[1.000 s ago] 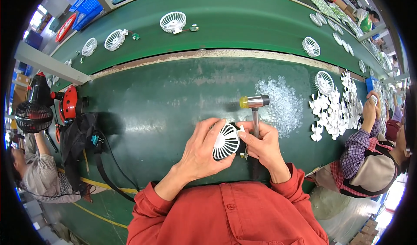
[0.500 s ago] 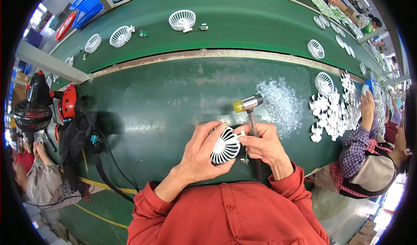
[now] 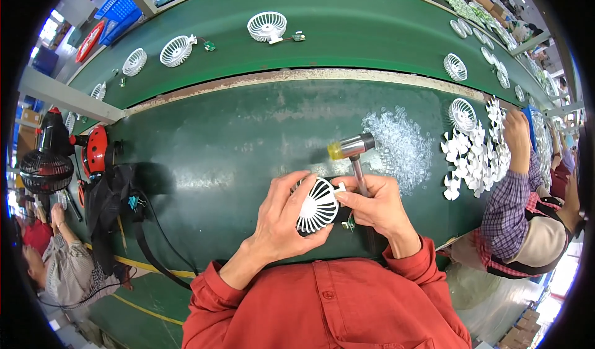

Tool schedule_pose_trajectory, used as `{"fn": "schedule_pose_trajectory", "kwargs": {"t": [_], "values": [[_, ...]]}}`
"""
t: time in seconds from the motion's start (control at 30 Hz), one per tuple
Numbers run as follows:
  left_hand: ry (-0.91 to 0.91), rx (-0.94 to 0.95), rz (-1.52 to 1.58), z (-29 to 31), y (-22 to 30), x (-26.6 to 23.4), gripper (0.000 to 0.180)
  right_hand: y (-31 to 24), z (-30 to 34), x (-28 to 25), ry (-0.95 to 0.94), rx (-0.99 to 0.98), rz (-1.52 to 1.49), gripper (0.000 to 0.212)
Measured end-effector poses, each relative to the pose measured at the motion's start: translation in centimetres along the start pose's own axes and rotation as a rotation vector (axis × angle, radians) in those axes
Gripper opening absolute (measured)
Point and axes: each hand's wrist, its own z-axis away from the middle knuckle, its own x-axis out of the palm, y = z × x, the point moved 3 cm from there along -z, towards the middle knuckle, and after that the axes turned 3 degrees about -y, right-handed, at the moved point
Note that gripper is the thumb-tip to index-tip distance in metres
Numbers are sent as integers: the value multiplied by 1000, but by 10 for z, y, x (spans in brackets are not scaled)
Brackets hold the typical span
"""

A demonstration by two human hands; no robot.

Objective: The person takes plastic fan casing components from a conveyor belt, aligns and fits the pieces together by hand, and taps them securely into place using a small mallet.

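My left hand (image 3: 282, 216) is wrapped round the side of a white slotted fan housing (image 3: 317, 208), keeping it tilted in front of my body. On its right side, my right hand (image 3: 375, 206) pinches the housing's small white neck with thumb and forefinger. That same hand also holds a hammer (image 3: 356, 166). The hammer's handle runs down behind the fingers, and its head, with one yellow and one dark face, points up above the hand. Just below the right fingers hangs a small green circuit board (image 3: 348, 224).
Small clear plastic pieces (image 3: 400, 148) and white fan blades (image 3: 474, 157) lie to the right, beside another white housing (image 3: 462, 115). More housings sit on the green conveyor belt (image 3: 353, 33). A co-worker's hand (image 3: 515, 129) reaches in at right. A black fan (image 3: 46, 168) stands at left.
Housings on the belt have shifted slightly right. My hands, the housing and the hammer have moved a little left. The co-worker's hand at right has moved left and up, toward the white blades.
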Motion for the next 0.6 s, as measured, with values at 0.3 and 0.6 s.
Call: {"fn": "schedule_pose_trajectory", "kwargs": {"t": [0.3, 0.6], "values": [[34, -101, -43, -4, -7, -1, 78, 7, 2, 3, 110, -102, 305, 17], [-211, -417, 166, -4, -13, -6, 88, 5, 5, 3, 270, -158, 403, 16]]}}
